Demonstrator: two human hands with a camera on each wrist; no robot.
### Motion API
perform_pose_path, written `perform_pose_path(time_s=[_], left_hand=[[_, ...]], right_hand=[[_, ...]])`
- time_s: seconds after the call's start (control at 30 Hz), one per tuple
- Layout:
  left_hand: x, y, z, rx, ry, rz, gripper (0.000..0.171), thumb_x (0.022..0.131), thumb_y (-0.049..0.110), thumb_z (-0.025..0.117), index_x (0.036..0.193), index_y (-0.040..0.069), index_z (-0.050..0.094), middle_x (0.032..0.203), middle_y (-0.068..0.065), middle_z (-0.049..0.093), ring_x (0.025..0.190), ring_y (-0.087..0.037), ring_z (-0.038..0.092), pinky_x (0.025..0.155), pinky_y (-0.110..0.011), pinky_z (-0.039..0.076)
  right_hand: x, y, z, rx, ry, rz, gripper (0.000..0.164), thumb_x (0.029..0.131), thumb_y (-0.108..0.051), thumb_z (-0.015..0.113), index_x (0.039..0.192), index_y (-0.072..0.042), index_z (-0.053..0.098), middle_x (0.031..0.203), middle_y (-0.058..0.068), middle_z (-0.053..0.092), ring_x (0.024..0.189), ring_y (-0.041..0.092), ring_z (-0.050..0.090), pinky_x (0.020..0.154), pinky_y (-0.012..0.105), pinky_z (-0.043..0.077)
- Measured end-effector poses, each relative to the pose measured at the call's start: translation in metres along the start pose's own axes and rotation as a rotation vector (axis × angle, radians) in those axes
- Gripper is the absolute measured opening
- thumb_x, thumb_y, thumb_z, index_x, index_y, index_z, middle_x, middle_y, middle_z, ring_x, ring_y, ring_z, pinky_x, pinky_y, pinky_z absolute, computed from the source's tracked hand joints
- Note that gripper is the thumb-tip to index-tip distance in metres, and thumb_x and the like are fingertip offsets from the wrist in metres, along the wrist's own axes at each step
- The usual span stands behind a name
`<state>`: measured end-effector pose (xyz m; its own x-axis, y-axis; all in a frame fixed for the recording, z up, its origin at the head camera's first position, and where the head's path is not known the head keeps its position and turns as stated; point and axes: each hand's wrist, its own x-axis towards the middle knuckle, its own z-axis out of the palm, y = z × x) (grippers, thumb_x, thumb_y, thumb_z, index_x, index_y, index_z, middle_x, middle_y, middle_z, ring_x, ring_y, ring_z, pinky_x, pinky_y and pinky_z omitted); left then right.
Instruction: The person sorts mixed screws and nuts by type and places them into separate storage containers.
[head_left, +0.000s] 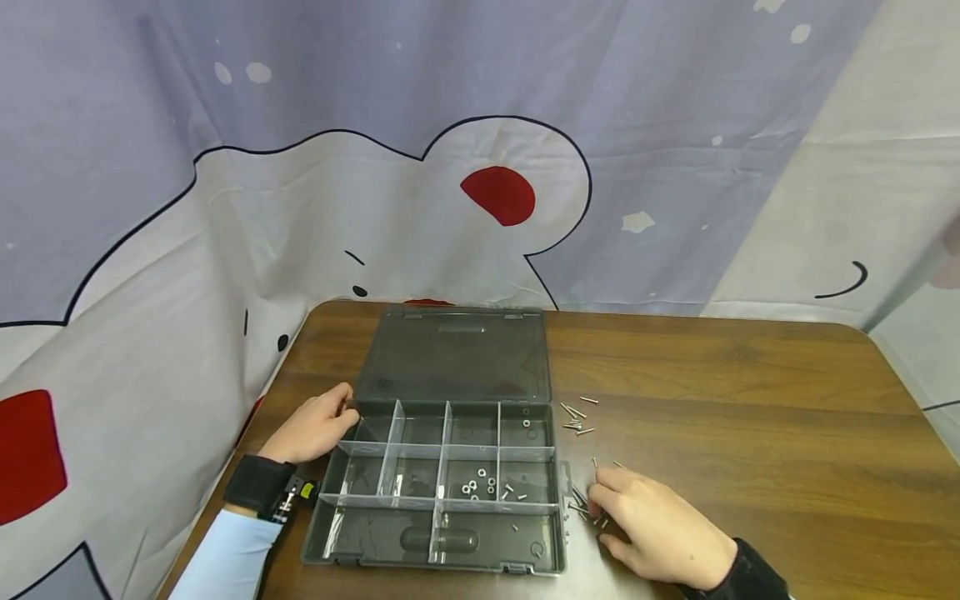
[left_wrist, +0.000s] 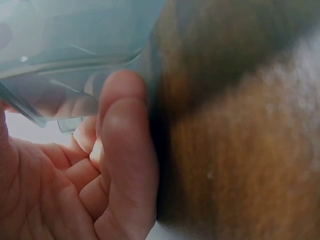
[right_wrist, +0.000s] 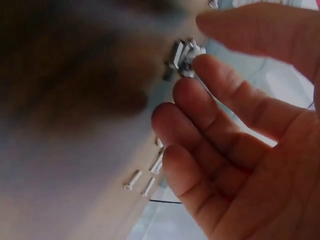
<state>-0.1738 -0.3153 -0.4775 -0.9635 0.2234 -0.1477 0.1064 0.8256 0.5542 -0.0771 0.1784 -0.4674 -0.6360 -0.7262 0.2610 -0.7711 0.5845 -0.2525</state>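
Note:
A grey see-through compartment box (head_left: 435, 540) lies on the table with its lid (head_left: 457, 354) folded back. My left hand (head_left: 313, 425) grips the box's left side near the hinge; in the left wrist view its fingers (left_wrist: 127, 150) bend against the clear wall. To the right of the box, my right hand (head_left: 660, 529) reaches down over a small pile of screws (head_left: 577, 502). Its thumb and index finger stand apart in the right wrist view, with a cluster of screws (right_wrist: 185, 57) right at the index fingertip.
Several nuts (head_left: 480, 485) lie in a middle compartment, with a few short screws (head_left: 513, 493) in the one to its right. Another group of screws (head_left: 576, 417) is on the table beside the hinge. A patterned curtain (head_left: 675, 167) hangs behind the wooden table (head_left: 750, 400).

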Motion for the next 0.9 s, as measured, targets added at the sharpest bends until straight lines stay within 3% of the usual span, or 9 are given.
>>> perform_pose_path(time_s=[0.23,0.43,0.63,0.9], left_hand=[[0.001,0.000,0.000,0.005,0.009,0.000,0.010,0.098,0.016,0.051,0.093,0.011,0.044,0.071,0.000,0.040,0.057,-0.016,0.039,0.058,-0.029,0.030],[0.001,0.000,0.001,0.004,0.001,-0.009,0.010,0.099,0.017,0.050,0.094,0.011,0.044,0.072,0.000,0.040,0.058,-0.016,0.038,0.058,-0.029,0.030],[0.000,0.000,0.000,0.006,0.002,-0.009,0.010,0.099,0.018,0.050,0.094,0.011,0.044,0.071,0.000,0.040,0.057,-0.016,0.038,0.058,-0.029,0.029],[0.000,-0.001,0.001,0.009,0.006,-0.007,0.010,0.099,0.017,0.050,0.093,0.011,0.044,0.071,0.000,0.040,0.057,-0.016,0.039,0.058,-0.029,0.030]], right_hand=[[0.004,-0.006,0.010,0.040,0.115,-0.113,0.028,0.073,-0.009,0.084,0.088,-0.023,0.066,0.082,-0.016,0.046,0.074,-0.005,0.039,0.067,0.012,0.038],[0.011,-0.009,0.018,-0.054,0.181,-0.202,0.019,0.077,-0.008,0.081,0.088,-0.020,0.071,0.079,-0.013,0.038,0.073,0.000,0.032,0.066,0.015,0.036],[0.016,-0.012,0.021,-0.134,0.181,-0.213,0.018,0.076,-0.007,0.081,0.078,-0.020,0.070,0.079,-0.011,0.039,0.073,0.002,0.033,0.064,0.019,0.039],[0.016,-0.016,0.021,-0.135,0.170,-0.179,0.021,0.076,-0.008,0.082,0.067,-0.021,0.068,0.075,-0.013,0.037,0.069,0.000,0.030,0.060,0.017,0.036]])
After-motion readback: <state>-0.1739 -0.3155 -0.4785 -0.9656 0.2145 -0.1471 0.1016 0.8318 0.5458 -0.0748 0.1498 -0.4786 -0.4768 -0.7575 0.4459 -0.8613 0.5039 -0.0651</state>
